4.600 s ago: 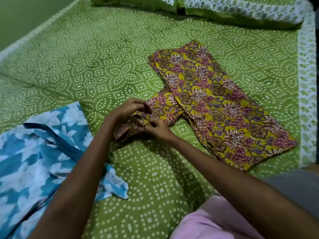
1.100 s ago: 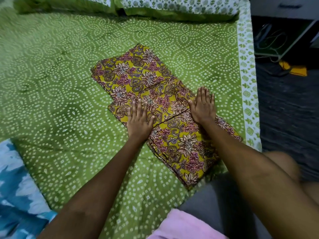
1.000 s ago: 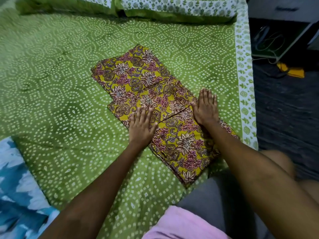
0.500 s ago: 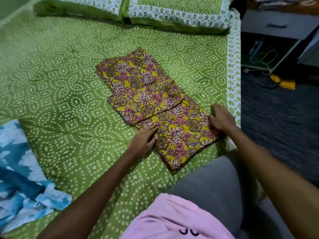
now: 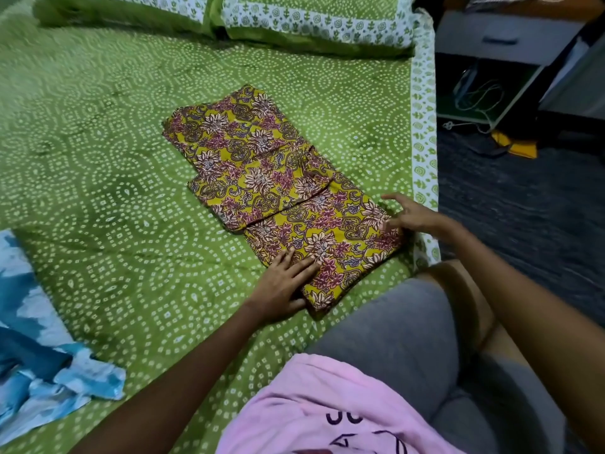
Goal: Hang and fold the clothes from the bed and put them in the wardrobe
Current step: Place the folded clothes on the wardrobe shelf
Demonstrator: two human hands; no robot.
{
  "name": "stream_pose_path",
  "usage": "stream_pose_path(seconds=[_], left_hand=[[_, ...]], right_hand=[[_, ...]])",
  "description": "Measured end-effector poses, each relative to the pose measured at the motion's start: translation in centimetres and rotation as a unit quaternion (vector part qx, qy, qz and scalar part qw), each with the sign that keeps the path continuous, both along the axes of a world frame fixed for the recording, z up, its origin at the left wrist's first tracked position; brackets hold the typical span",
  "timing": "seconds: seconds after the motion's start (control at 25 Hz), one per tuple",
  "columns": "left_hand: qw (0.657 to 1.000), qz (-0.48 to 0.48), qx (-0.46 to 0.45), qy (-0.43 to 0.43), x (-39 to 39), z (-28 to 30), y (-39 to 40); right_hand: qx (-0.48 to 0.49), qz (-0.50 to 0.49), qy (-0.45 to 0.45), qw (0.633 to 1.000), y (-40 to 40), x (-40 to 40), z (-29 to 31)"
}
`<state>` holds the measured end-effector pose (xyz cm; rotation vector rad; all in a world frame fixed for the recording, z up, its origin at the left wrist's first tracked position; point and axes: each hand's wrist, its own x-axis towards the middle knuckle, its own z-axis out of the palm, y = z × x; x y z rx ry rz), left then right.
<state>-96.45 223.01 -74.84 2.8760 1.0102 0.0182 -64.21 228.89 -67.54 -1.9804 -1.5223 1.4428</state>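
A yellow floral garment lies folded into a long strip on the green bedspread, running from the middle of the bed toward its right edge. My left hand lies flat with straight fingers on the near left corner of the strip. My right hand is at the strip's right end beside the bed's edge, fingers spread and loosely bent, touching the cloth; no grip is visible. A blue and white garment lies crumpled at the bed's left.
Two green pillows lie along the head of the bed. To the right of the bed are dark floor, a grey drawer unit, cables and a yellow object. My knee in grey shorts rests on the bed's near right corner.
Both hands slid down the strip from its middle to the near end. My right hand went from lying on the cloth's edge to fingers spread. The view shifted left.
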Motion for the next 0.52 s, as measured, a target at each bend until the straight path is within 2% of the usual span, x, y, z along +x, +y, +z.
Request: stream_pose_path(seconds=[0.04,0.12,0.16,0.2,0.28,0.32,0.4,0.48,0.52], left_hand=[[0.999,-0.006,0.038,-0.025,0.3,-0.5,-0.2],[0.979,0.072,0.007,-0.190,0.7,-0.6,-0.7],[0.939,0.149,-0.063,-0.302,0.9,0.0,-0.8],[0.878,0.224,-0.126,-0.403,1.0,1.0,-0.8],[0.757,0.324,-0.201,-0.531,1.1,3.0,-0.1],[0.711,0.358,-0.223,-0.562,0.9,3.8,0.8],[0.643,0.425,-0.237,-0.592,-0.1,3.8,3.7],[0.598,0.479,-0.240,-0.596,-1.6,3.4,6.7],[0.588,0.496,-0.239,-0.593,-2.0,3.2,7.9]], right_hand=[[0.000,0.001,0.047,0.999,-0.2,0.0,0.2],[0.015,-0.038,0.137,0.990,-0.3,-0.3,0.7],[0.025,-0.065,0.167,0.983,0.0,-0.7,1.2],[0.030,-0.091,0.188,0.978,0.6,-1.2,1.7],[0.033,-0.125,0.230,0.965,2.7,-2.3,2.6],[0.029,-0.135,0.252,0.958,4.2,-3.1,3.0],[0.014,-0.147,0.283,0.948,7.6,-4.9,3.7],[0.009,-0.152,0.282,0.947,10.6,-7.1,3.6],[0.013,-0.153,0.262,0.953,11.8,-8.1,3.4]])
